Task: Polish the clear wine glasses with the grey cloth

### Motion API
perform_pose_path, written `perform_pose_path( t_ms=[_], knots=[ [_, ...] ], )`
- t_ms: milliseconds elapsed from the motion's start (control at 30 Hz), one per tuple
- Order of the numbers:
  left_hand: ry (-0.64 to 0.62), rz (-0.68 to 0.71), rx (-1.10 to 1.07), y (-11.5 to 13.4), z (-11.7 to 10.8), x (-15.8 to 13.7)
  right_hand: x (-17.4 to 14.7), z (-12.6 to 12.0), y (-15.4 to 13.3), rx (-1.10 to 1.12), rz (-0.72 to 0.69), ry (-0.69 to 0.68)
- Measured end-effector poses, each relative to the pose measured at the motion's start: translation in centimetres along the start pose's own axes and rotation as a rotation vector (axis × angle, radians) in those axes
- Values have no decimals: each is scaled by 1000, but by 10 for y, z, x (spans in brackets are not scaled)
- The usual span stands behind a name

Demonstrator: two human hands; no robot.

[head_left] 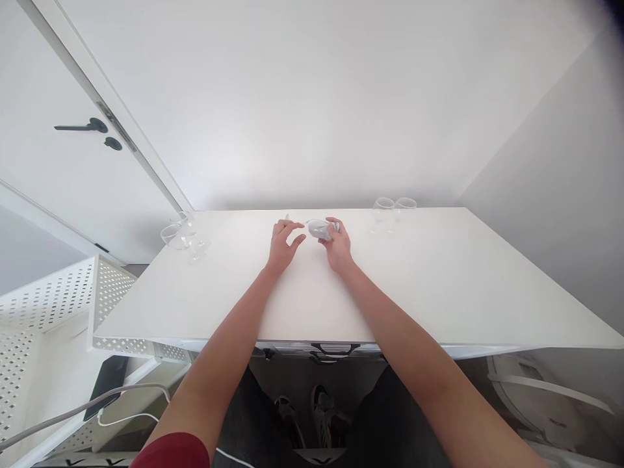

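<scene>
My right hand (340, 248) is closed around a clear glass (319, 229), tipped on its side with the rounded part toward the left. Something whitish and crumpled, perhaps a cloth, shows in or against it; I cannot tell which. Just to the left is my left hand (283, 244), its thumb and forefinger spread apart with a gap before the glass. A small pale tip pokes up behind the left knuckles, too little of it visible to name. Both hands are over the far half of the white tabletop (312, 299).
Stemmed glasses (175, 238) stand at the tabletop's left end. Two more glasses (384, 211) are by the back wall, right of my hands. A white perforated rack (114, 292) adjoins the left edge, with a grey cable (88, 403) below. Black drawer handles (335, 350) are under the front edge.
</scene>
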State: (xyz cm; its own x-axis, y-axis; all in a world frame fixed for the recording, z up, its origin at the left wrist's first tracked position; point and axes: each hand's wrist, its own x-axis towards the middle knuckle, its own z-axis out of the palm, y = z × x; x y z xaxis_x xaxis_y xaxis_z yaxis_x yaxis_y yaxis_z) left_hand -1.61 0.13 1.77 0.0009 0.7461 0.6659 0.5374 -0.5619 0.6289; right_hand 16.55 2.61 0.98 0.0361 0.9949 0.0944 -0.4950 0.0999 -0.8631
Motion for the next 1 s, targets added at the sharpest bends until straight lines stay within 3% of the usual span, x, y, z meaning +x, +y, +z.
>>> perform_pose_path(
  t_ms=[100, 267, 333, 433, 567, 667, 767, 900, 1000],
  knots=[
    [46, 34, 66, -3, -2, 2, 6, -8, -4, 57, 45, 94],
    [-41, -93, -95, -9, -4, 2, 4, -9, -8, 100, 213, -78],
    [-29, -185, -129, -8, -4, 0, 1, -8, -11, 76, 213, -129],
    [-7, -311, -171, -5, -4, -3, -4, -7, -20, -80, 62, -230],
    [-92, -543, -364, -2, -1, -3, -10, -9, -36, -348, -201, -372],
    [-155, -631, -364, -2, 0, -2, -9, -12, -39, -392, -238, -398],
    [-172, -584, -226, -3, 0, -1, -2, -14, -32, -346, -204, -283],
    [-155, -293, -107, -3, 1, -1, 8, -19, -23, -226, -149, -131],
    [-199, -234, -99, -1, 4, -1, 11, -22, -21, -194, -158, -93]
  ],
)
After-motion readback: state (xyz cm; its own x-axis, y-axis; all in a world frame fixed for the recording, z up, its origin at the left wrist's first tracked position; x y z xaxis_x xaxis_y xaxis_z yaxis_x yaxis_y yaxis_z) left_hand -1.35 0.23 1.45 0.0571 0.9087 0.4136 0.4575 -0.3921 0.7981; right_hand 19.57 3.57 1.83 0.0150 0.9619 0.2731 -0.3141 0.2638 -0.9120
